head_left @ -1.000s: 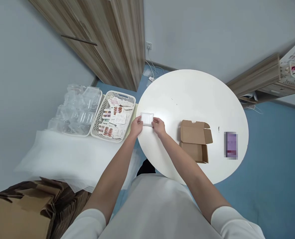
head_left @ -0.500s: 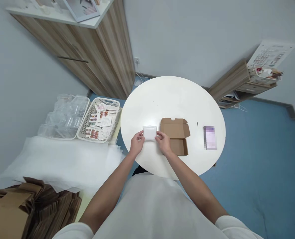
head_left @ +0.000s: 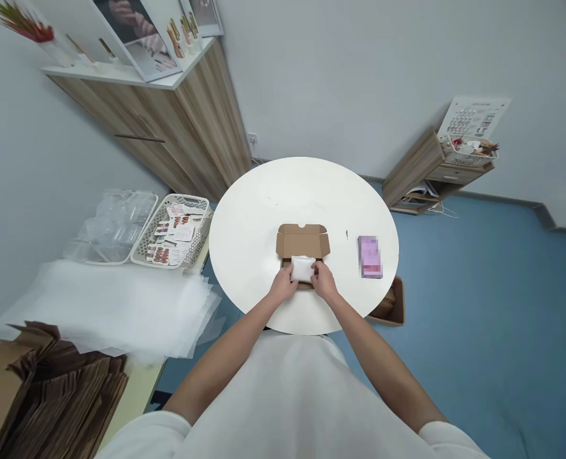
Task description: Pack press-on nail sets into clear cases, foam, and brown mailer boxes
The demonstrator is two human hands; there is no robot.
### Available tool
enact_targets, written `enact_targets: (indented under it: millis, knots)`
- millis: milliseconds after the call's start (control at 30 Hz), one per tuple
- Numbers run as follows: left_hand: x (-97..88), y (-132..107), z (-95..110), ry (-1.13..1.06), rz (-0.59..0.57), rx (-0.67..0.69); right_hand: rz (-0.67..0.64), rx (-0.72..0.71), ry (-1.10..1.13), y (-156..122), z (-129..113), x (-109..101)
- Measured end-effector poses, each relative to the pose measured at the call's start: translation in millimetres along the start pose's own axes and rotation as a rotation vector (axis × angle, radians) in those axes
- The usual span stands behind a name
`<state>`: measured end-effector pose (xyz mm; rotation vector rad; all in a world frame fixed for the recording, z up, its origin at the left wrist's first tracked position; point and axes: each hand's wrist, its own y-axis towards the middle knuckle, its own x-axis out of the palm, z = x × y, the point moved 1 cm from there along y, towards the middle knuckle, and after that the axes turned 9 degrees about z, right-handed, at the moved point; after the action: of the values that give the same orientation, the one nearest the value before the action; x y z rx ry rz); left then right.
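A small white wrapped packet [head_left: 303, 269] is held between my two hands, over the tray of an open brown cardboard box [head_left: 303, 244]. My left hand [head_left: 283, 284] grips the packet's left edge, and my right hand [head_left: 324, 280] has its fingers on the right edge. The box lid stands folded back on the far side, with its flaps spread. Most of the tray is covered by the packet and my hands, so I cannot tell whether the packet touches the bottom.
The box lies on a round white table [head_left: 249, 210]. To its right is a blurred purple item [head_left: 370, 257]. At left are a basket of printed cards [head_left: 176, 233], clear plastic containers [head_left: 118, 223], white sheets [head_left: 106, 306] and stacked cardboard [head_left: 63, 395]. An open carton [head_left: 398, 303] stands below the table's right edge.
Both hands have carried the white packet from beside the box to over its tray. The box now sits directly in front of me, and the camera view has shifted.
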<state>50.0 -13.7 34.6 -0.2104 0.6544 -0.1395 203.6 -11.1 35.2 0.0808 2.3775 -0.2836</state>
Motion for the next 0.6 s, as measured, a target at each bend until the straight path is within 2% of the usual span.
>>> enact_targets:
  millis: [100,167,433,600]
  knots:
    - [1.3,-1,3,0.185,-0.019,-0.056,-0.044,-0.046,-0.128,0,2,3]
    - [2.8,-2,3,0.216,-0.025,-0.084,-0.070,-0.058,-0.175,0,3,4]
    - [7.5,-3,-5,0.057,0.014,-0.068,-0.138,-0.092,-0.235,-2,7,8]
    - [-8.8,-4,-7,-0.060,0.111,-0.026,-0.065,-0.179,-0.100,4,8,-10]
